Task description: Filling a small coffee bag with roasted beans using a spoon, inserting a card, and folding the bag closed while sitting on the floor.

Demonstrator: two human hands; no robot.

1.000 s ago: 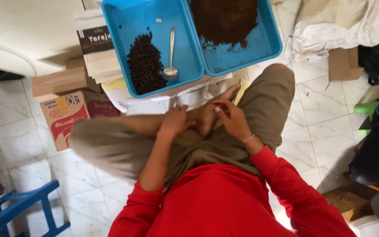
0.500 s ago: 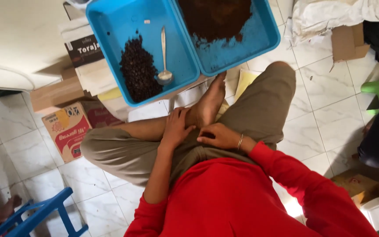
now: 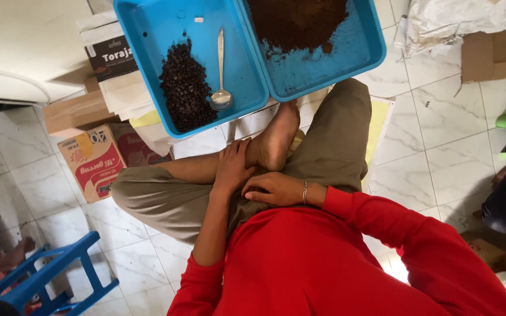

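Two blue trays, top of frame: left tray (image 3: 142,35) holds one pile of coffee beans (image 3: 185,88) and one spoon (image 3: 221,70); right tray (image 3: 364,47) holds ground coffee (image 3: 297,20). Centre frame: left hand (image 3: 232,169) loosely cups the bare foot (image 3: 273,137); right hand (image 3: 273,190) lies flat on the lap, holding nothing.

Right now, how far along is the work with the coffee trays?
Looks done: the right blue tray holds a heap of dark grounds. In hand: nothing; the left hand rests on the ankle and the right hand on the lap, both empty. Left: a pile of whole beans lies in the left blue tray beside an idle spoon.
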